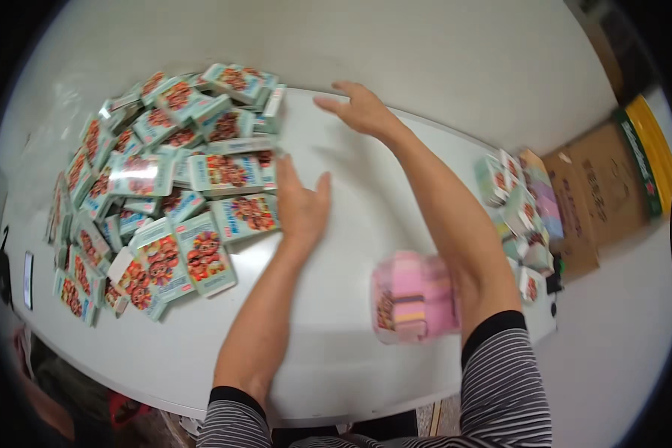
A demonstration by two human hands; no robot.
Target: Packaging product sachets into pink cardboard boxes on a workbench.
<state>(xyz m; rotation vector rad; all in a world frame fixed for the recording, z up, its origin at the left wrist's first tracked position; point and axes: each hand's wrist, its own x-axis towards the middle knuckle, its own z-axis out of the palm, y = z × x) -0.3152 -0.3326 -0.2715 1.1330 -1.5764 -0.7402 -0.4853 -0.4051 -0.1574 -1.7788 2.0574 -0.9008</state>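
Striped sleeves (508,373) lead to two open hands, thumbs apart from fingers: the left hand (304,205) nearer, at the right edge of piled mint-green boxes (246,216), the closest lying lengthwise left to right; the right hand (357,110) farther off, holding nothing.

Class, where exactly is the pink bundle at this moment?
In the head view, the pink bundle is on the white table, right of centre toward the front edge, just left of the person's right forearm.
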